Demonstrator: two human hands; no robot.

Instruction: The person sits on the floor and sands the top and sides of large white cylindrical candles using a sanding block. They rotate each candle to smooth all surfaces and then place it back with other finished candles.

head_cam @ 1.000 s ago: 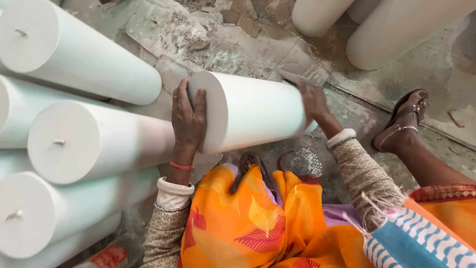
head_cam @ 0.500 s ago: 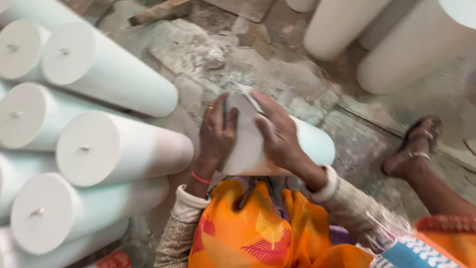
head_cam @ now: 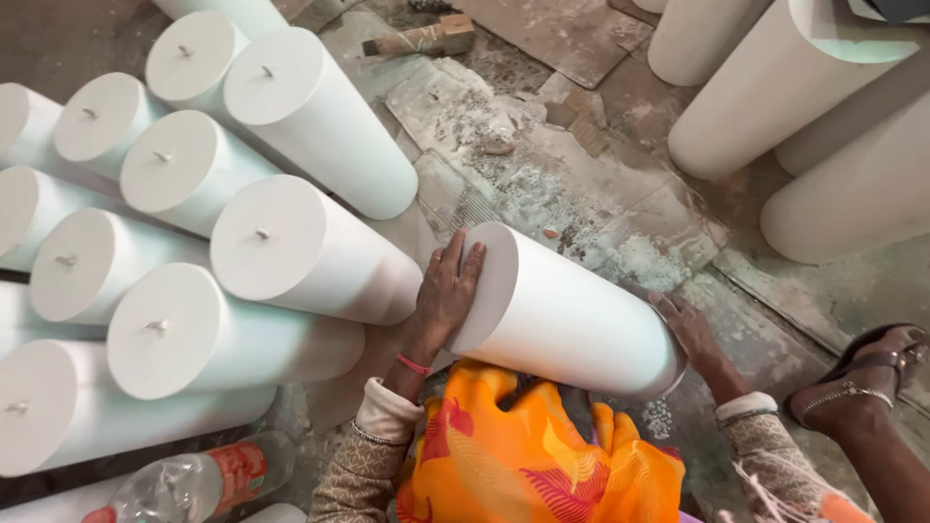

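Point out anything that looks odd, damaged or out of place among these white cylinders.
The white cylinder held between the left hand and right hand has a bare flat end, while the stacked cylinders each show a small pin at the centre. A plastic bottle lies on its side beneath the stack. The floor is cracked and dusty.

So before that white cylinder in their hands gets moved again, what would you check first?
1. Left hand flat on the near end face of the white cylinder: ok.
2. Right hand at the far end: ok, though its fingers are partly hidden behind the cylinder.
3. Cylinder held off the floor or resting on the lap: cannot tell.
4. Gap to the stacked cylinders on the left: ok, they look apart.
5. Sandalled foot out of the way to the right: ok.
6. Floor ahead: not ok, dusty with broken patches and a small block lying on it.
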